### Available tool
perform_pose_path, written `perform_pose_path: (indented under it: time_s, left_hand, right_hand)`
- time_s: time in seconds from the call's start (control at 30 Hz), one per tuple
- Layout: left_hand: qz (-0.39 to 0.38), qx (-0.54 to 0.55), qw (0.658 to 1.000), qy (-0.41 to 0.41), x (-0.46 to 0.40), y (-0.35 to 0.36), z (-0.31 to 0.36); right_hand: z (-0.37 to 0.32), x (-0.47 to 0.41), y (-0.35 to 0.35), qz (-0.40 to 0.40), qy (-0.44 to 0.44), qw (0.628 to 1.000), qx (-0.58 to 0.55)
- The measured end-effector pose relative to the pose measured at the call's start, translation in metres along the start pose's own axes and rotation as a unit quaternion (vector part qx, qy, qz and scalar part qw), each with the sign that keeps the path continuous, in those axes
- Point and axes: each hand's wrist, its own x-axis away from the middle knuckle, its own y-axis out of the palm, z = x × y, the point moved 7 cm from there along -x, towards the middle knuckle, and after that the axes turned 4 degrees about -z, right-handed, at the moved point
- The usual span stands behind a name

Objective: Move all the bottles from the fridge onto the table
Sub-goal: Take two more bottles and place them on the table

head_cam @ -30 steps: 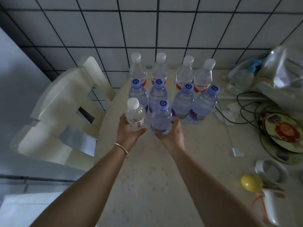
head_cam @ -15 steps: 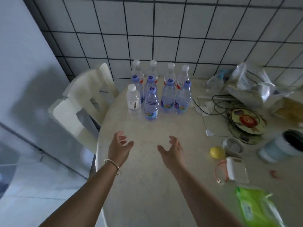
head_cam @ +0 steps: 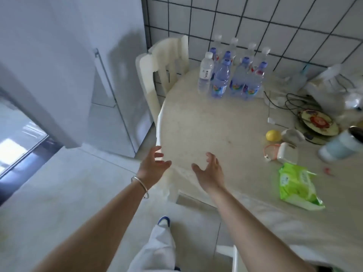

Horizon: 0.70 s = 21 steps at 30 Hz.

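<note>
Fridge [head_cam: 115, 107]: white, door closed, standing at the left against the wall.
Chair [head_cam: 157, 61]: cream plastic, between the fridge and the table.
Left hand [head_cam: 152, 164]: empty, fingers loosely spread, held over the near left rim of the table; a metal bangle [head_cam: 140, 185] sits on the wrist.
Right hand [head_cam: 210, 169]: empty, fingers relaxed and apart, palm turned toward the left hand, above the table's near edge.
Table [head_cam: 196, 130]: round, cream, with a bare stretch in front of the hands.
Bottles [head_cam: 233, 73]: ten upright water bottles clustered at the table's far side near the tiled wall, well apart from both hands; white caps at the back and front left, blue caps between.
Lemon [head_cam: 273, 135]: yellow, right of centre on the table.
Wipes pack [head_cam: 296, 185]: green, lying at the near right.
</note>
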Motion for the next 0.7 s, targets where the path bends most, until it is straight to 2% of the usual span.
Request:
perform_pose_path:
  time_s: [0.13, 0.27, 0.53, 0.7]
  left_hand:
    - [0.017, -0.008, 0.999, -0.027, 0.051, -0.036, -0.050]
    - [0.075, 0.012, 0.995, -0.062, 0.094, -0.098, -0.097]
    - [0.173, 0.050, 0.982, -0.060, 0.147, -0.262, -0.163]
    - [0.186, 0.054, 0.979, -0.062, 0.171, -0.366, -0.204]
  right_hand:
    - [-0.012, 0.043, 0.037, -0.042, -0.011, 0.999, 0.029]
    - [-0.047, 0.083, 0.086, -0.089, -0.057, 0.993, 0.053]
    - [-0.158, 0.161, 0.219, -0.183, -0.142, 0.971, 0.053]
    - [-0.230, 0.205, 0.302, -0.199, -0.141, 0.969, 0.034]
